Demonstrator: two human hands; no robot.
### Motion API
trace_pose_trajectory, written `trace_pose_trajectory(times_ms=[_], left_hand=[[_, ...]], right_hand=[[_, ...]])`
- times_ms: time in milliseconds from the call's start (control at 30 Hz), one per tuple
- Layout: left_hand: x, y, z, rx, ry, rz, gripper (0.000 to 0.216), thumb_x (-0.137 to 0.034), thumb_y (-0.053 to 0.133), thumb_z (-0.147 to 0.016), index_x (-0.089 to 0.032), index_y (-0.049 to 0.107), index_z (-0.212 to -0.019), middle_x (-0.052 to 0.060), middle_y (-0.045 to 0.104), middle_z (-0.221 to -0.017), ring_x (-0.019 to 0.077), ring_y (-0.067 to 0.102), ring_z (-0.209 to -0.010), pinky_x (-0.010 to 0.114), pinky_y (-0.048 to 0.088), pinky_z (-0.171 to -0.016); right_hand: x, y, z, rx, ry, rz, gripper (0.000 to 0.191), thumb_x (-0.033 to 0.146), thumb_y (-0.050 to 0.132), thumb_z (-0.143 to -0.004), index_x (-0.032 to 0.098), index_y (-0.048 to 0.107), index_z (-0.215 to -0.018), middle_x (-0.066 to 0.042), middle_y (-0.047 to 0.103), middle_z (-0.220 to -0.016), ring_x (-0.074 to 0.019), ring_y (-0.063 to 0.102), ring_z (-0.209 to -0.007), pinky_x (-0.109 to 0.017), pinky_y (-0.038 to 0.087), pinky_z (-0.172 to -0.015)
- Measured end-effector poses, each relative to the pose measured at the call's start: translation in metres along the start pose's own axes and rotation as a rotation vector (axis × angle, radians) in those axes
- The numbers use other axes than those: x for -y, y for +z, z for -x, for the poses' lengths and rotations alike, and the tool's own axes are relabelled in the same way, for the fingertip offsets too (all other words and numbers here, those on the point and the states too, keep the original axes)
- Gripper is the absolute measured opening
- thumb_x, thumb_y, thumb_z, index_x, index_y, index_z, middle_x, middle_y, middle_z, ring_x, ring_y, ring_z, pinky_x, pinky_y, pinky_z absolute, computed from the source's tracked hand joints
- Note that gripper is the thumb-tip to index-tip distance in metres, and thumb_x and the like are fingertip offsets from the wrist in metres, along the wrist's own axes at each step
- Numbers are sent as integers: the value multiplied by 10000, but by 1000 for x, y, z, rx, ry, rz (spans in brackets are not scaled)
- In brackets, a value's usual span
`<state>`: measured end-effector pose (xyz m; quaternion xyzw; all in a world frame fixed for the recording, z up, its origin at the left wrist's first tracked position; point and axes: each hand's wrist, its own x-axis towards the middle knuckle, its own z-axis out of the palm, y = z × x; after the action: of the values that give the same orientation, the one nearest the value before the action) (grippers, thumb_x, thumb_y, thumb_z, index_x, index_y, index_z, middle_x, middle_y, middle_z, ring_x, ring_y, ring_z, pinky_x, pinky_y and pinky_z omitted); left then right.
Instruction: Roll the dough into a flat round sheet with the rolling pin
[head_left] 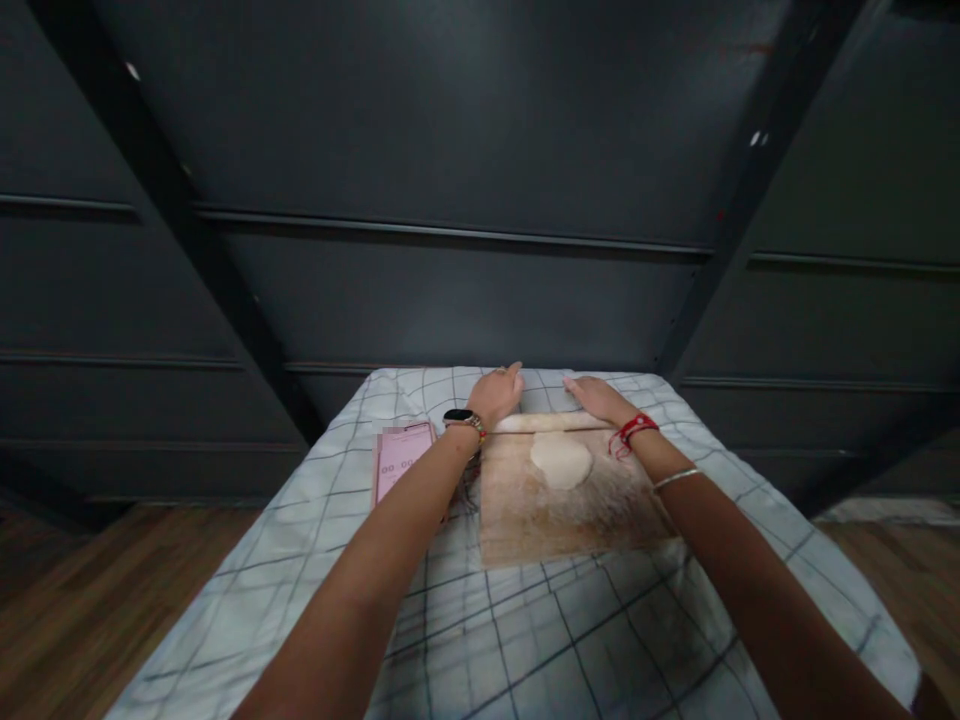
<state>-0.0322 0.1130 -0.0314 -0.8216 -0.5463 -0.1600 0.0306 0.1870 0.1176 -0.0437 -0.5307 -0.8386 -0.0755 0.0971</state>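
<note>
A pale rolling pin point(555, 422) lies across the far side of a floured wooden board point(525, 525). Just nearer to me, a flat, roughly round piece of rolled dough point(561, 461) rests on the board. My left hand point(499, 394) is at the pin's left end, reaching past it, with at least one finger stretched out and the others partly bent. Over the pin's right end lies my right hand point(598, 397), its fingers extended beyond it. Neither hand is visibly wrapped round the pin; the contact under the palms is hidden.
A phone point(401, 462) in a pink case lies left of the board, partly behind my left forearm. The white checked cloth point(525, 640) covers the table and has some creases. A dark panelled metal wall point(465, 300) stands directly behind the table's far edge.
</note>
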Motion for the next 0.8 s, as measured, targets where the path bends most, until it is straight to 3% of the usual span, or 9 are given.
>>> trace_pose_trajectory(times_ms=[300,433,533,633,733,800], left_hand=[[6,14,8,97,175,63,452,-209,197,-970,-86,513,-1268,132,599,-1249,199,545,-1161,297,411,-941],[2,10,23,188,292,-11,401,-186,240,-957,-96,588,-1134,125,626,-1199,207,546,-1147,301,396,-953],[-8,-1,45,147,307,-18,408,-253,232,-976,-145,605,-1101,95,655,-1124,215,567,-1097,318,423,-923],[-22,-11,76,101,255,-29,451,-320,195,-990,-171,584,-1162,94,661,-1081,230,584,-1057,340,461,-868],[-36,-15,109,89,190,-44,468,-358,242,-982,-145,456,-1339,139,619,-1182,256,583,-1072,374,466,-870],[-43,-13,128,42,186,-63,513,-368,309,-964,-121,371,-1409,172,503,-1346,282,494,-1210,400,409,-968]], right_hand=[[6,-5,17,39,-125,125,425,272,255,-996,94,605,-1157,-158,664,-1107,-222,587,-1026,-291,405,-848],[20,-18,40,26,-153,189,426,325,261,-997,147,639,-1083,-126,682,-1050,-232,597,-973,-304,407,-771],[34,-28,62,5,-111,116,493,383,219,-999,171,663,-1026,-98,695,-1018,-213,611,-928,-302,401,-770],[48,-33,86,-37,-103,67,471,386,232,-991,176,627,-1136,-100,674,-1099,-214,600,-976,-327,394,-830],[59,-31,111,-124,-134,59,436,360,277,-976,149,589,-1195,-133,624,-1204,-249,535,-1119,-387,362,-920],[65,-28,126,-169,-151,63,431,355,317,-961,118,570,-1216,-165,595,-1239,-274,503,-1160,-423,338,-955]])
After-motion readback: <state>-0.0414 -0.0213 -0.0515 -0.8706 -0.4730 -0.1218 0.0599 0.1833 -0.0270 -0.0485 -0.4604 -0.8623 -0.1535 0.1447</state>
